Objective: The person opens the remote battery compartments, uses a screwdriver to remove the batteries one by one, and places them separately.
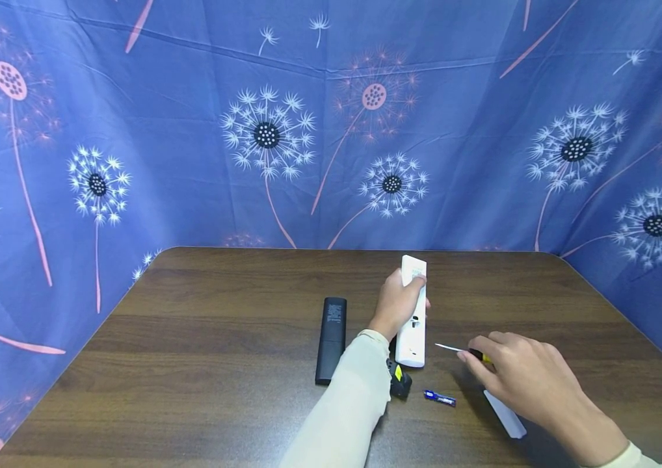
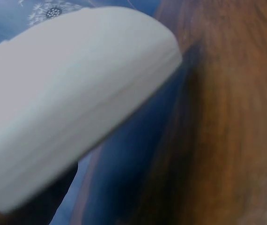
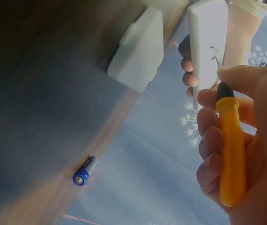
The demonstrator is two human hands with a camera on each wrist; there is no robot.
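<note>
In the head view my left hand point(image 1: 397, 304) grips a white remote control point(image 1: 410, 344), tilted up, its back facing me with small dark openings in it. The left wrist view shows the white remote point(image 2: 77, 89) close up and blurred. My right hand point(image 1: 532, 377) holds a screwdriver, with its thin shaft point(image 1: 448, 347) pointing left, apart from the remote. The right wrist view shows the yellow handle point(image 3: 232, 154) and black collar between curled fingers. On the table below lie a blue battery point(image 1: 439, 398) and a white cover point(image 1: 504, 414), partly under the right hand.
A black remote control point(image 1: 331, 341) lies left of my left forearm. Beside that sleeve sits a small black object with a yellow mark point(image 1: 399, 380), partly hidden. The brown wooden table point(image 1: 190, 338) ends at a blue dandelion-print cloth point(image 1: 190, 130) on the back and sides.
</note>
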